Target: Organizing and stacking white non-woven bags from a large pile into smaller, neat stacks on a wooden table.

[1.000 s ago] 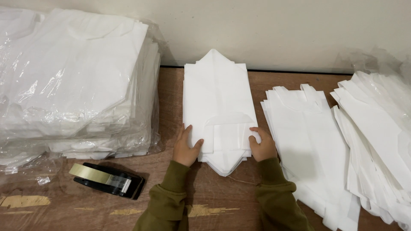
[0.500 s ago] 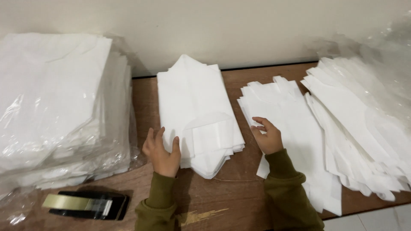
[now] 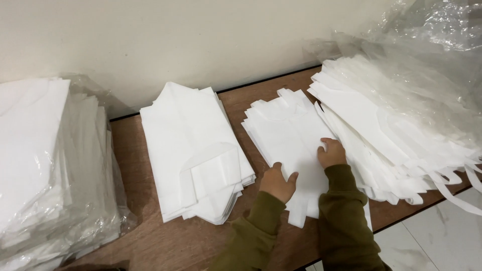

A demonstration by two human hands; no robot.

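Since the earlier frame both hands had left the folded stack and shifted right onto the flat pile. At the far left sat a tall stack of white garments wrapped in clear plastic [image 3: 45,160]. Beside it on the brown wooden table [image 3: 135,236] lay the folded stack of white fabric pieces [image 3: 193,150], untouched. Next came the flat pile of unfolded white fabric garments [image 3: 286,135]: the left hand [image 3: 279,182] rested on its near edge, fingers spread, gripping nothing, and the right hand [image 3: 331,153] pressed down near its right side, fingers curled loosely. Farthest right, a fanned heap of white garments [image 3: 381,130] lay under crumpled clear plastic sheeting [image 3: 432,65].
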